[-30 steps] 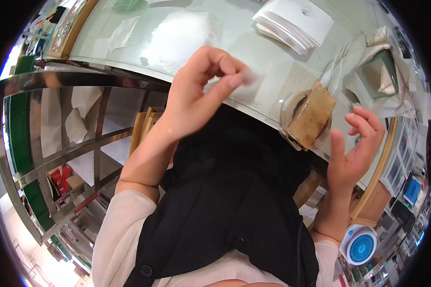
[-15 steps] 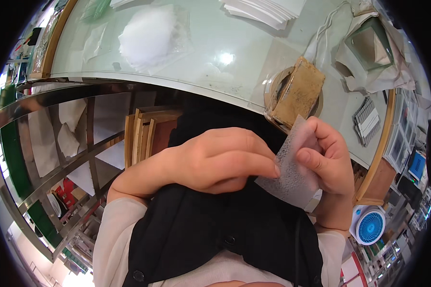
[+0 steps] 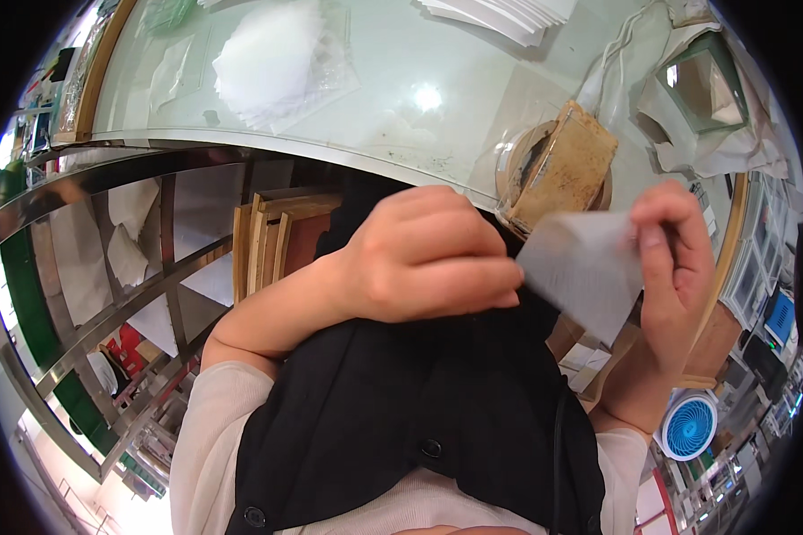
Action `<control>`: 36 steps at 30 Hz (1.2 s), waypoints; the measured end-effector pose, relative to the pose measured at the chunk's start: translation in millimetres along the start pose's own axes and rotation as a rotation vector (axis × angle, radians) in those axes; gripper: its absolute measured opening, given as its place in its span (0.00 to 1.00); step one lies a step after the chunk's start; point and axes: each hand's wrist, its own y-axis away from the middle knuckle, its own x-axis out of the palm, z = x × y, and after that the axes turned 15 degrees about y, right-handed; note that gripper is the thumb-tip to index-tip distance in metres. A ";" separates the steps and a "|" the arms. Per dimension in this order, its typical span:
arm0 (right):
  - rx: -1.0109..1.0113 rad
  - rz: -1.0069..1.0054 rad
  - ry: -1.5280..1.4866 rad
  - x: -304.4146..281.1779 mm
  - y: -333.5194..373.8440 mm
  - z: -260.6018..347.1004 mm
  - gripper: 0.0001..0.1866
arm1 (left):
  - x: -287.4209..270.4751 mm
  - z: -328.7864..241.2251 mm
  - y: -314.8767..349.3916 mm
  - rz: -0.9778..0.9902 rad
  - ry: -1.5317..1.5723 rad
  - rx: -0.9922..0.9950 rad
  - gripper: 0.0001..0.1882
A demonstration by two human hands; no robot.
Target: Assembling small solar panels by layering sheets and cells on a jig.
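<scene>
Beside the worktop [image 3: 384, 125], my right grip [image 3: 665, 281] pinches a thin sheet [image 3: 584, 267]; I can't tell whether my left grip [image 3: 428, 259] does.

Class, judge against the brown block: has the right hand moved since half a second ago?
Yes: the right hand has moved rightward and a little up the picture, relative to the brown block.

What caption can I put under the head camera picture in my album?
A right hand pinches a thin, pale sheet, the left hand close by, at a glossy worktable.
</scene>
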 end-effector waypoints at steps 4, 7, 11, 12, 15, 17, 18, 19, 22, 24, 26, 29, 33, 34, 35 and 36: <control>-0.215 -0.117 -0.173 -14.9 0.0 -21.9 0.03 | 6.2 1.9 -3.6 -0.367 0.162 -0.538 0.13; -0.025 -0.043 -0.530 -8.1 -2.1 -36.2 0.03 | 6.1 1.0 -4.1 -0.363 0.170 -0.657 0.15; 0.021 -0.120 -0.500 -4.2 11.7 -46.7 0.04 | 4.6 -0.3 -5.5 -0.416 0.424 -0.697 0.13; 0.013 -0.107 -0.477 -11.1 16.4 -51.0 0.05 | 0.9 -1.5 -4.6 -0.420 0.520 -0.735 0.13; 0.000 -0.162 -0.497 -18.1 21.8 -59.9 0.03 | -32.5 -9.9 8.1 -0.576 0.573 -0.703 0.13; 0.031 -0.193 -0.545 -17.5 22.5 -57.9 0.03 | -69.8 -13.5 16.4 -0.799 0.487 -0.638 0.12; 0.085 -0.229 -0.580 -15.4 21.4 -55.3 0.03 | -95.9 -12.1 19.9 -0.893 0.346 -0.598 0.12; 0.096 -0.240 -0.560 -11.9 19.0 -51.7 0.03 | -122.5 -5.7 25.1 -0.944 0.223 -0.542 0.12; 0.069 -0.242 -0.569 -12.1 22.6 -45.3 0.03 | -205.3 2.2 25.6 -1.057 0.009 -0.374 0.13; 0.063 -0.242 -0.501 -6.3 20.2 -47.0 0.03 | -256.8 25.8 31.7 -1.160 0.078 -0.327 0.13; 0.064 -0.252 -0.422 -3.8 19.2 -47.8 0.03 | -297.0 46.2 34.4 -1.176 0.029 -0.329 0.12; 0.101 -0.228 -0.392 -3.6 22.2 -46.5 0.04 | -340.4 71.5 28.5 -1.156 -0.065 -0.394 0.12; 0.091 -0.252 -0.409 -2.3 26.5 -47.9 0.04 | -384.9 95.3 23.6 -1.055 -0.330 -0.548 0.10; 0.097 -0.264 -0.416 -2.7 28.0 -48.1 0.04 | -389.6 101.4 23.2 -1.051 -0.322 -0.545 0.10; 0.098 -0.275 -0.411 -2.8 29.9 -47.6 0.04 | -392.2 106.5 21.5 -0.995 -0.573 -0.545 0.11; 0.105 -0.296 -0.411 -2.3 31.7 -46.2 0.04 | -394.2 110.3 20.2 -0.927 -0.823 -0.538 0.11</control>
